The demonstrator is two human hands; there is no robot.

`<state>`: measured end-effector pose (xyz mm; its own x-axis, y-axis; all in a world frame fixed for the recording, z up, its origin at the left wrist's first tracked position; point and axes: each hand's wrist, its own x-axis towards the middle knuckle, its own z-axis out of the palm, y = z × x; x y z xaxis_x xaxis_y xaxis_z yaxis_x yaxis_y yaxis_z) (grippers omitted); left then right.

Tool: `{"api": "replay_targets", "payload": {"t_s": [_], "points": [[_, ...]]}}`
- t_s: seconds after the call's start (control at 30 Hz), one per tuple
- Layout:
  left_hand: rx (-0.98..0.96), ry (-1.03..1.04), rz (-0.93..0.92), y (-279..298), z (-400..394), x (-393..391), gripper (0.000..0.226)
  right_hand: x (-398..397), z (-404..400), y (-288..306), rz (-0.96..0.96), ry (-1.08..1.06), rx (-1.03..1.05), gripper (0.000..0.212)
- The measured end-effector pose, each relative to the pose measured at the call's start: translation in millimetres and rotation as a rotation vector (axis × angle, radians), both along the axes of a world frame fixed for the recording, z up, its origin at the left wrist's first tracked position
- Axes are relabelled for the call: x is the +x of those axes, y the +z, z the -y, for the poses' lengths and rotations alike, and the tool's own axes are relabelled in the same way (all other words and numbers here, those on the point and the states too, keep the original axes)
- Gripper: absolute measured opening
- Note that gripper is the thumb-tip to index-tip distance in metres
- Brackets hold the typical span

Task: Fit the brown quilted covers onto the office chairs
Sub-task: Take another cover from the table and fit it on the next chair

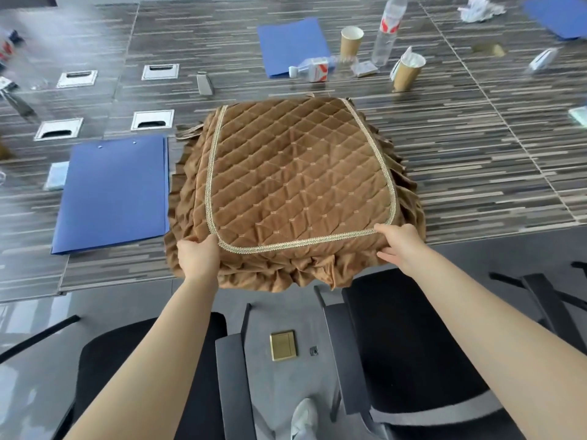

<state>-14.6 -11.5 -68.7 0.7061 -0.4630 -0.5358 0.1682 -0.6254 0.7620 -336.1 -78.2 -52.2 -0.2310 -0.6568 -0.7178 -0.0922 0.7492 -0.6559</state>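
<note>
The left hand (197, 256) grips the near left corner of the stack of brown quilted covers with gold braid trim and pleated skirts (295, 185), thumb on top and fingers tucked under the frill. The right hand (401, 246) holds the near right corner the same way, fingers hidden beneath. A hold at both corners looks meant to lift or slide the top cover off square, without the ruffles snagging.

The stack sits at the near edge of the striped dark wood-grain conference table (476, 154), its frill hanging over the edge, directly above two black fabric office chairs: one near left (133, 369), one near right (406, 344). Both seats are bare, so I judge no fitting has begun here.

A blue folder (111, 192) lies just left of the stack. Far beyond lie a second blue folder (292, 46), brown paper cups (351, 41) and clear plastic water bottles with red and white labels (386, 30); their print is too blurred to read.
</note>
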Motion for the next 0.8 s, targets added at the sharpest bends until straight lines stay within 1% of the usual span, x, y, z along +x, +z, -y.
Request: {"api": "replay_targets", "payload": {"t_s": [0.1,0.17,0.23,0.27,0.33,0.37,0.4,0.43,0.5,0.6,0.67,0.8], "points": [[-0.029,0.083,0.002,2.4,11.5,7.0,0.056,-3.1,13.2,0.6,0.111,-0.112,0.043,0.046],[-0.051,0.139,-0.062,6.8,18.6,13.3,0.058,-3.2,19.6,6.4,0.143,-0.173,0.054,0.04],[-0.079,0.162,-0.147,11.5,25.7,19.4,0.058,-1.6,28.2,12.4,0.192,-0.199,0.041,0.04],[-0.092,0.155,-0.201,14.5,28.7,22.0,0.06,-1.0,32.8,14.4,0.221,-0.205,0.028,0.041],[-0.139,0.118,-0.376,21.3,32.7,27.9,0.063,-0.8,39.4,21.4,0.276,-0.231,-0.016,0.041],[-0.173,0.08,-0.471,26.9,34.0,29.1,0.061,-1.9,42.2,25.6,0.296,-0.245,-0.033,0.041],[-0.196,0.032,-0.529,32.5,35.3,29.5,0.057,-3.9,44.5,29.4,0.308,-0.248,-0.046,0.039],[-0.214,-0.012,-0.538,36.1,37.6,29.8,0.052,-6.3,46.1,33.3,0.315,-0.242,-0.058,0.038],[-0.25,-0.06,-0.458,48.6,43.8,26.1,0.045,-10.9,48.9,40.6,0.314,-0.233,-0.105,0.036],[-0.33,-0.071,-0.324,67.3,45.8,19.1,0.043,-12.9,47.1,53.1,0.273,-0.183,-0.215,0.038],[-0.37,-0.084,-0.264,78.5,36.5,11.6,0.041,-12.7,37.7,63.8,0.345,-0.193,-0.272,0.041],[-0.364,-0.169,-0.089,92.9,-2.4,-4.6,0.036,-18.8,4.2,84.9,0.586,-0.219,-0.32,0.051]]}}
